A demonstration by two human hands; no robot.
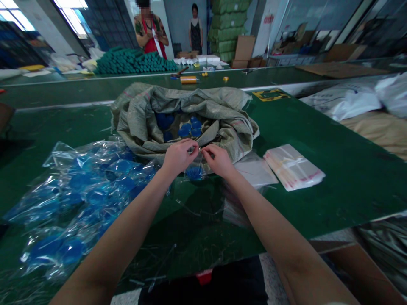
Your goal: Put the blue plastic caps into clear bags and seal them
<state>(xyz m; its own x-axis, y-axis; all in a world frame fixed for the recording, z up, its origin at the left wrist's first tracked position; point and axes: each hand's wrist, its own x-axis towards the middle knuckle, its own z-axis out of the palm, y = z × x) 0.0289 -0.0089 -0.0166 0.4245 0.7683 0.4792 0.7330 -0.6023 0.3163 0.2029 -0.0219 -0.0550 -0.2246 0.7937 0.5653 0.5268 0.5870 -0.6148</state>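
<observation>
The left hand (180,156) and right hand (219,160), fingertips pinched close together, grip the top of a thin clear bag (199,162), a blue piece (194,173) low inside it. Just beyond, an open, crumpled sack (135,116) holds loose blue pieces (190,129); filled bags (92,182) are heaped at left, flat bags (294,166) stacked at right on the green table (343,173).

One head-worn view faces forward (and down) across the table (305,140).

Perhaps woven sack (132,112) on green table (349,182)
</observation>
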